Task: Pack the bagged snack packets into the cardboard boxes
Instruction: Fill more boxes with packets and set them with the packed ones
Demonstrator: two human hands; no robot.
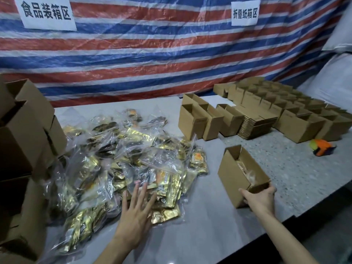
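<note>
Two grips over pale grey stone-look surface (209,235). Of these, left grip (133,216) flat and unclenched, fingers spread straight, tips touching heap of clear plastic bags of gold foil snack packets (118,155) sprawled across left half of surface. To its right, right grip (261,200) clasping near end of small open brown cardboard box (236,174), thumb on one side wall, fingers on other; clear plastic and gold showing inside. Beyond, row of empty open cardboard boxes (192,121); orange tape dispenser (322,147) farther right.
</note>
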